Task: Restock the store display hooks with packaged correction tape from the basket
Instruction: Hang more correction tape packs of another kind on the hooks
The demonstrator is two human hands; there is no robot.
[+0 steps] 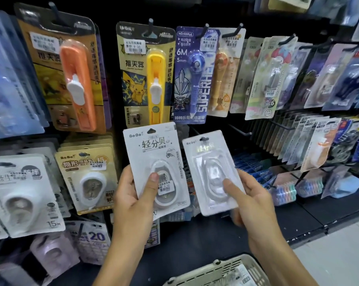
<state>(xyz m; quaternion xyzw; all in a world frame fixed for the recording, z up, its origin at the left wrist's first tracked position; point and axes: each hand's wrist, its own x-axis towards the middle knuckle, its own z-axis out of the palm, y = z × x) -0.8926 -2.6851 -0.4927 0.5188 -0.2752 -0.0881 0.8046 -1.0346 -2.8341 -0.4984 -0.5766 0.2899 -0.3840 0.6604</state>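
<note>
The left hand point(131, 195) pinches one upright correction tape pack point(154, 162); the right hand point(250, 201) pinches a second pack point(211, 172). The bare hook point(239, 130) lies just above, nearer the right hand.

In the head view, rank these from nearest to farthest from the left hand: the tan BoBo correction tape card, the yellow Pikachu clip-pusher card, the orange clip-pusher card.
From the left hand:
1. Tan BoBo correction tape card, hanging just left of it.
2. Yellow Pikachu clip-pusher card, above it.
3. Orange clip-pusher card, upper left.
</note>
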